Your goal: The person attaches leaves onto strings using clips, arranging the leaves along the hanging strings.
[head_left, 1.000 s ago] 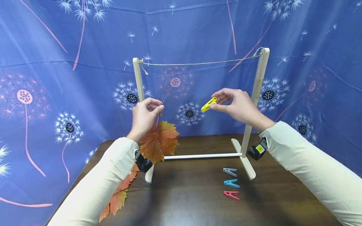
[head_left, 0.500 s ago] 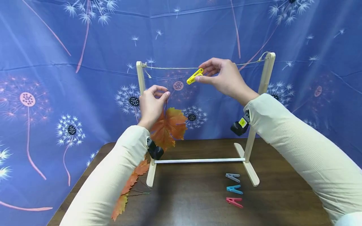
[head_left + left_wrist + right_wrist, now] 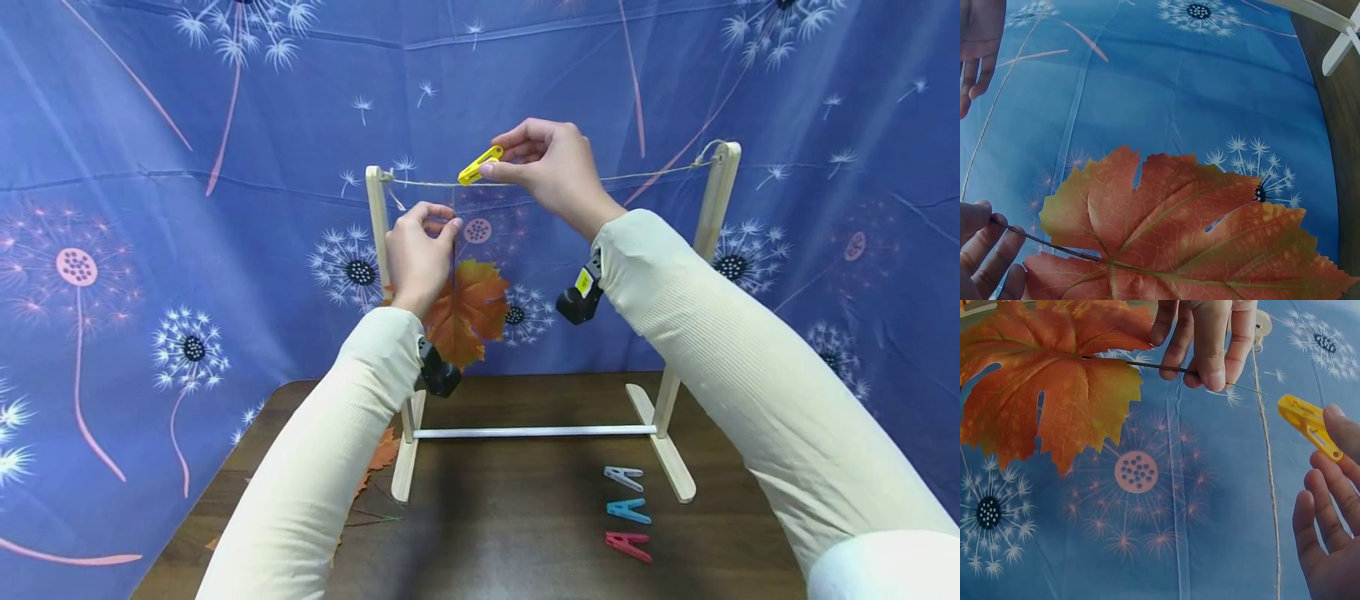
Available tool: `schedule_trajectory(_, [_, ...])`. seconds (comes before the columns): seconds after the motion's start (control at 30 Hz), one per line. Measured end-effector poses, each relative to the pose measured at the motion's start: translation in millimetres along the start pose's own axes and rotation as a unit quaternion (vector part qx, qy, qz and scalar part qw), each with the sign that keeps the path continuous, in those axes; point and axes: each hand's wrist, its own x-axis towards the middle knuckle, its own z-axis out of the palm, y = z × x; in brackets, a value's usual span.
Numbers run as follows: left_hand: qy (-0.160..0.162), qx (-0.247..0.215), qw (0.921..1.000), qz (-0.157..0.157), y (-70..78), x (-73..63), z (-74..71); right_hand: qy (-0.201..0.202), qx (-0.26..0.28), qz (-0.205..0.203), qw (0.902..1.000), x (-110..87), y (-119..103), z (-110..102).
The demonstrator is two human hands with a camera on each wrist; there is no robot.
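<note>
Between thumb and fingertips my left hand (image 3: 422, 254) pinches the thin stem of an orange autumn leaf (image 3: 467, 310). The leaf hangs below the hand, and its broad blade fills the lower part of the left wrist view. My right hand (image 3: 551, 171) pinches a yellow clothespin (image 3: 480, 165) by its rear end. In the head view the pin overlaps the string (image 3: 637, 176) stretched across the wooden frame. The right wrist view shows the clothespin (image 3: 1310, 425) just beside the string (image 3: 1268, 456), with the stem's tip reaching the string.
The frame's right post (image 3: 717, 200) and white lower bar (image 3: 534, 432) stand on the brown table (image 3: 517, 533). Grey (image 3: 624, 477), blue (image 3: 628, 511) and red (image 3: 628, 546) clothespins lie at right. More leaves (image 3: 384, 450) lie at left, partly behind my left sleeve.
Both hands have risen toward the string. The left hand carries the leaf up and slightly right; the right hand brings the yellow clothespin up and left, close to the string.
</note>
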Motion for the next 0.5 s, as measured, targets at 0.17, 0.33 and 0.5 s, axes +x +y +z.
schedule_trajectory(0.17, [-0.005,0.019,0.9997,-0.017,1.4,4.8,1.9,-0.002,-0.003,0.003,1.0,8.2,3,3])
schedule_trajectory(0.33, [-0.003,0.022,0.9994,-0.025,1.6,8.6,0.9,-0.006,-0.024,0.002,0.9997,15.9,5,8])
schedule_trajectory(0.5, [-0.002,0.027,0.9992,-0.029,1.0,10.7,0.2,-0.007,-0.032,0.002,0.9995,20.8,6,15])
